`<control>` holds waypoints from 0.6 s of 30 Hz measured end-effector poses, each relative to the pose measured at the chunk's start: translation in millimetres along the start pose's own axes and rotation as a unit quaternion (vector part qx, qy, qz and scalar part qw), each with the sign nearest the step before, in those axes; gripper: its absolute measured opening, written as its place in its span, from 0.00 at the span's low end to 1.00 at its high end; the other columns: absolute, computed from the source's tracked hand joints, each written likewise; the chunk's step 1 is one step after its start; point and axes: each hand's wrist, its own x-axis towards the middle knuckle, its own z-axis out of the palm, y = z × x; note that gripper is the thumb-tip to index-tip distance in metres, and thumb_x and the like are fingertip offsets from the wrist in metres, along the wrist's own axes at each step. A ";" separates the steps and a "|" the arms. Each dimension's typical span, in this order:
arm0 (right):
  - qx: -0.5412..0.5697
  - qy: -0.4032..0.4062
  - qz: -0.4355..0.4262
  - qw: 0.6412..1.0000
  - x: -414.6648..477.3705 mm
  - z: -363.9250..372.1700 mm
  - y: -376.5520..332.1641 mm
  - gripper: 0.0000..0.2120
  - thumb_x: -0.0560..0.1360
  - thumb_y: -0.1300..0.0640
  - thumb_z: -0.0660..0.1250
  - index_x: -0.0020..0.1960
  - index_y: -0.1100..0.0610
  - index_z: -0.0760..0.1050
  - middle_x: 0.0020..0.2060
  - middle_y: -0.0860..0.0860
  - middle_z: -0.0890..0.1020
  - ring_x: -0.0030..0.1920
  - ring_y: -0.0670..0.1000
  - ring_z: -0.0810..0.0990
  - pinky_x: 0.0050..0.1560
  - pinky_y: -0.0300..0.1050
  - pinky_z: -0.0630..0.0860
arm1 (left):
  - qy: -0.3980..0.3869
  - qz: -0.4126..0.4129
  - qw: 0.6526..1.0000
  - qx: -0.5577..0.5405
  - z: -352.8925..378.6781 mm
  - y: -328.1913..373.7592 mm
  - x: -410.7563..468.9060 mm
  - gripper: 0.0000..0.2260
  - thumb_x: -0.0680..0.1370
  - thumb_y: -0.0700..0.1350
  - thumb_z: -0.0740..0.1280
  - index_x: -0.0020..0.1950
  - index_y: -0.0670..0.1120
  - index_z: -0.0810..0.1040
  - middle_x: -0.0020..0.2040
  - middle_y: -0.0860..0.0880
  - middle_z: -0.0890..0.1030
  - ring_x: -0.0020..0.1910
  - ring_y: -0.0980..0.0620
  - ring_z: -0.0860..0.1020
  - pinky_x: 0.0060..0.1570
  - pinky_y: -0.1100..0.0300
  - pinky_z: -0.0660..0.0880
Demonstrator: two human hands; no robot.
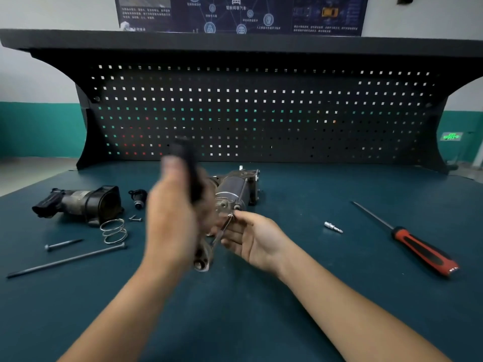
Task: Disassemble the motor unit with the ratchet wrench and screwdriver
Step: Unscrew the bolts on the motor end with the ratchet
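Motor unit (236,188) at frame centre on the table (287,309). Left hand (172,218), blurred, grips the ratchet wrench (189,168); right hand (251,239) pinches a long bolt (224,228). Risk: the loosely pinched bolt may slip and roll away.

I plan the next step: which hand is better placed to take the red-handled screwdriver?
Right. The screwdriver lies to the right on the table, nearer the right hand, which holds only a thin bolt. The left hand grips the blurred ratchet wrench.
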 end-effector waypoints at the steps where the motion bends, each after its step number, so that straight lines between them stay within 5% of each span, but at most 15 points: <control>1: 0.005 -0.009 0.006 1.000 0.5 0.2 0.1 0.17 0.81 0.59 0.51 0.44 0.62 0.77 0.35 0.53 0.85 0.34 0.47 0.84 0.32 0.35 0.77 | 0.075 -0.021 0.992 -0.099 -5.1 1.0 6.4 0.22 0.80 0.58 0.49 0.31 0.49 0.67 0.18 0.55 0.61 0.16 0.60 0.58 0.17 0.70 0.55; 4: 0.005 -0.002 0.000 1.000 1.4 1.3 1.1 0.15 0.81 0.61 0.53 0.43 0.64 0.77 0.32 0.53 0.84 0.31 0.47 0.83 0.29 0.34 0.78 | 0.100 -0.035 0.986 -0.130 -10.4 -6.1 12.7 0.22 0.81 0.58 0.47 0.33 0.48 0.66 0.19 0.55 0.60 0.15 0.58 0.56 0.18 0.71 0.53; 7: -0.021 0.019 -0.005 1.000 0.2 3.1 0.3 0.12 0.80 0.61 0.58 0.41 0.62 0.76 0.34 0.53 0.83 0.31 0.48 0.82 0.29 0.36 0.78 | -0.143 0.065 0.983 0.098 -1.9 -9.2 -1.4 0.19 0.75 0.58 0.54 0.32 0.47 0.69 0.21 0.53 0.68 0.20 0.63 0.65 0.21 0.70 0.62; 8: -0.039 0.030 -0.002 0.999 1.0 3.1 0.7 0.09 0.79 0.60 0.60 0.42 0.60 0.75 0.36 0.52 0.83 0.31 0.49 0.81 0.29 0.37 0.77 | -0.289 0.126 0.922 0.226 1.1 -12.3 -8.7 0.17 0.74 0.57 0.55 0.36 0.46 0.73 0.26 0.54 0.73 0.25 0.64 0.69 0.26 0.72 0.66; 10: -0.058 0.052 0.008 0.997 1.3 4.0 3.0 0.07 0.77 0.58 0.64 0.41 0.59 0.75 0.33 0.51 0.83 0.28 0.47 0.80 0.26 0.35 0.74 | -0.530 0.193 0.718 0.407 0.6 -23.8 -23.5 0.18 0.76 0.57 0.58 0.50 0.44 0.77 0.41 0.52 0.81 0.38 0.60 0.75 0.37 0.66 0.68; 11: -0.060 0.057 0.009 0.997 2.4 4.1 4.7 0.07 0.76 0.57 0.65 0.41 0.60 0.75 0.29 0.51 0.83 0.26 0.46 0.80 0.23 0.33 0.72 | -0.579 0.194 0.649 0.454 -3.3 -28.2 -27.4 0.17 0.77 0.57 0.59 0.55 0.45 0.76 0.47 0.46 0.82 0.42 0.55 0.74 0.37 0.62 0.64; 12: -0.063 0.058 0.007 0.996 4.2 3.7 6.5 0.08 0.76 0.57 0.65 0.41 0.60 0.75 0.27 0.51 0.83 0.25 0.45 0.80 0.23 0.32 0.72 | -0.588 0.191 0.635 0.463 -7.3 -30.4 -28.6 0.16 0.78 0.56 0.60 0.55 0.45 0.75 0.49 0.43 0.81 0.43 0.52 0.74 0.35 0.61 0.61; 13: -0.061 0.054 0.007 0.997 5.2 3.9 7.2 0.08 0.76 0.57 0.65 0.40 0.60 0.75 0.27 0.51 0.82 0.25 0.45 0.80 0.23 0.32 0.73 | -0.569 0.177 0.678 0.430 -9.3 -29.1 -28.7 0.15 0.77 0.56 0.61 0.54 0.45 0.75 0.48 0.44 0.81 0.42 0.52 0.74 0.34 0.63 0.62; 15: -0.026 0.035 0.008 0.999 6.2 2.8 6.6 0.10 0.78 0.57 0.61 0.41 0.60 0.75 0.27 0.53 0.82 0.26 0.47 0.81 0.29 0.36 0.77 | -0.428 0.138 0.834 0.320 -9.8 -20.4 -28.1 0.12 0.75 0.54 0.57 0.45 0.48 0.75 0.38 0.53 0.80 0.32 0.61 0.73 0.33 0.69 0.68; 17: 0.018 0.003 0.005 1.000 8.0 0.8 5.5 0.13 0.80 0.58 0.55 0.42 0.61 0.75 0.29 0.53 0.83 0.28 0.48 0.82 0.30 0.36 0.77 | -0.123 0.050 0.986 0.102 -10.6 -10.8 -17.7 0.14 0.74 0.56 0.56 0.35 0.48 0.70 0.24 0.54 0.72 0.21 0.63 0.66 0.22 0.71 0.65; 18: 0.029 -0.005 0.001 1.000 7.0 0.7 4.6 0.14 0.80 0.59 0.54 0.43 0.61 0.76 0.31 0.53 0.84 0.29 0.47 0.82 0.29 0.35 0.77 | 0.005 0.009 1.000 -0.013 -11.3 -9.0 -11.1 0.18 0.76 0.58 0.54 0.34 0.48 0.68 0.20 0.53 0.67 0.18 0.61 0.62 0.19 0.71 0.60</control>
